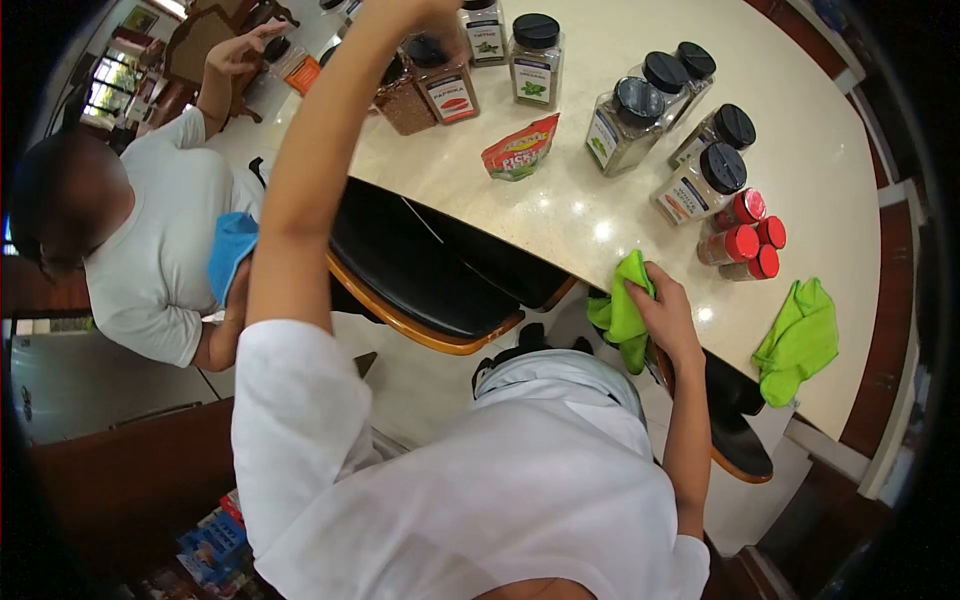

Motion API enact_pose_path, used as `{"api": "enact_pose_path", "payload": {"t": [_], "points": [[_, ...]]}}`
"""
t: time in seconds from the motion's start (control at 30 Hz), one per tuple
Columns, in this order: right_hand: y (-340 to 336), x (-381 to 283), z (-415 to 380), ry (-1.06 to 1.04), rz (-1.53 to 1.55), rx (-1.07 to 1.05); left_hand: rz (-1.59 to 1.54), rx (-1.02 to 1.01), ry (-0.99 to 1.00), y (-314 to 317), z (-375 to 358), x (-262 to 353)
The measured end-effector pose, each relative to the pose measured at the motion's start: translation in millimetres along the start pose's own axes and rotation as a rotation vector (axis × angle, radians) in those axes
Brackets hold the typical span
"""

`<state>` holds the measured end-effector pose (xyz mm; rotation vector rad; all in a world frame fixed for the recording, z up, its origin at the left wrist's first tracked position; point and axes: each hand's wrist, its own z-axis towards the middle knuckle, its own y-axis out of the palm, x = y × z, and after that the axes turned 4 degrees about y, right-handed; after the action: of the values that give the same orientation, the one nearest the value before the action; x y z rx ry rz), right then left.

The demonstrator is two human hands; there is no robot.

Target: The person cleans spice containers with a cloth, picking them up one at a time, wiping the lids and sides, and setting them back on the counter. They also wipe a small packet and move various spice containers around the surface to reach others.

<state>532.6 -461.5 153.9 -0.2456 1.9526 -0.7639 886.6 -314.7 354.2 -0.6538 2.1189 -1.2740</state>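
My left arm reaches across to the far side of the table, with my left hand (428,14) partly cut off by the top edge. That hand is over the dark lid of a paprika jar (452,95); its fingers are too hidden to show whether they grip it. My right hand (668,312) is closed on a green cloth (628,318) at the table's near edge. Beside the paprika stand a jar of reddish-brown spice (405,105), a thyme jar (485,35) and an oregano jar (537,65). A red and green pouch (520,150) lies in front of them.
Several black-lidded spice jars (625,130) and several small red-capped bottles (728,245) stand on the table (600,225). A second green cloth (800,340) lies at right. Black chairs (420,265) line the near edge. Another person (170,230) at left holds a blue cloth (230,255).
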Motion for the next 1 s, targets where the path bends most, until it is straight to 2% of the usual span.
{"api": "enact_pose_path", "payload": {"t": [0.1, 0.13, 0.3, 0.4, 0.5, 0.53, 0.57, 0.63, 0.77, 0.83, 0.87, 0.9, 0.97, 1.0], "points": [[-0.6, 1.8, 1.7, -0.022, -0.06, -0.003, 0.068, 0.025, 0.081, 30.0, 6.2, -18.4], [-0.1, 4.2, 3.3, -0.021, -0.046, 0.003, -0.011, 0.127, 0.087, 35.1, 1.7, -21.3], [0.5, 1.8, 5.5, -0.011, -0.003, -0.01, -0.091, 0.168, 0.236, 42.6, 1.2, -25.9], [-0.5, -1.2, 4.6, -0.009, -0.022, -0.006, -0.146, 0.218, 0.474, 50.5, 1.4, -27.2], [0.6, 1.0, 4.5, -0.021, -0.002, 0.009, -0.01, 0.247, 0.379, 68.5, -26.2, -10.9], [0.7, 1.6, 4.7, -0.016, 0.008, 0.017, -0.065, 0.248, 0.31, 72.5, -38.9, -7.0], [0.3, 1.9, 4.4, -0.02, 0.012, 0.004, -0.009, 0.292, 0.385, 87.7, -32.7, -17.7], [-0.5, 2.6, 3.7, -0.018, 0.023, -0.007, -0.019, 0.287, 0.32, 87.1, -53.8, -10.8], [-1.7, 0.9, 4.2, -0.01, -0.039, -0.022, -0.003, 0.258, 0.31, 94.6, -59.8, -26.6], [-2.4, -0.6, 4.3, -0.009, -0.045, -0.032, -0.176, 0.376, 0.462, 94.1, -57.9, -43.8], [-2.3, -1.5, 4.5, -0.002, -0.05, -0.026, -0.389, 0.246, 0.325, 83.2, -57.5, -50.6], [-1.6, -2.5, 4.7, 0.005, -0.053, -0.02, -0.408, 0.381, 0.349, 80.6, -48.2, -64.3], [-1.2, -3.8, 4.5, 0.001, -0.028, -0.022, -0.437, 0.619, 0.209, 77.1, -4.7, -102.8], [-1.2, -4.2, 4.3, 0.0, -0.004, -0.02, -0.371, 0.65, 0.17, 64.6, -0.3, -90.7]]}}
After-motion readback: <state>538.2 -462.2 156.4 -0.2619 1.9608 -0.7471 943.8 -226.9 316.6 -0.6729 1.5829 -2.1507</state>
